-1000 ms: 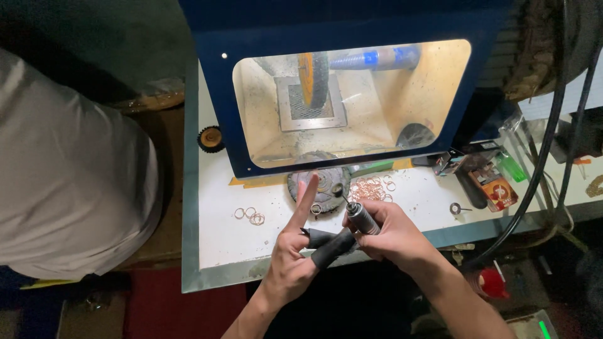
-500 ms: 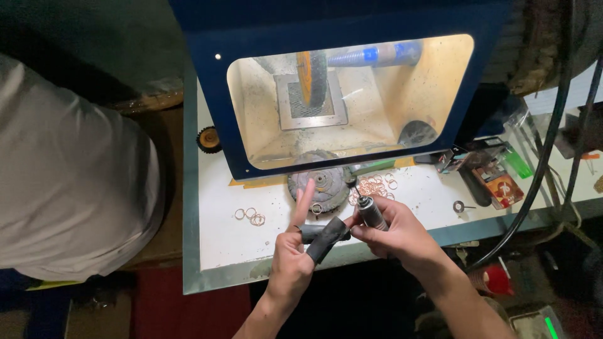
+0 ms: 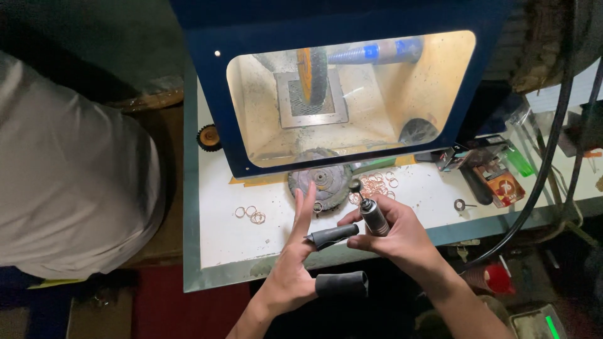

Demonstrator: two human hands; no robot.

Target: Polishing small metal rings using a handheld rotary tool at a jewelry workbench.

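Right hand [image 3: 402, 235]: fingers clamped around a small rotary hand tool [image 3: 372, 213], its metal body upright and slightly tilted, round polishing tip uppermost, held just above the front edge of the counter [image 3: 220, 232]. Left hand [image 3: 290, 270]: fingers apart, index finger stretched up toward the counter; a black sleeve covers one finger [image 3: 333, 235] whose tip lies against the lower body of the tool, and a second black sleeve [image 3: 342, 284] covers the thumb, lower and apart from the tool. Counter, white and dusty: a small cluster of copper-coloured rings [image 3: 250, 215] left of the hands; a larger heap of the same rings [image 3: 377, 185] just behind the tool; a round grey disc [image 3: 320, 179] between the two, half under the cabinet. Behind: a blue cabinet [image 3: 207, 94] with a lit window, a buffing wheel [image 3: 312, 75] standing upright inside. Right end of counter: small tools and packets [image 3: 496, 179], and black cables [image 3: 546, 163] running down. Far left: another person's pale sleeve [image 3: 69, 182].
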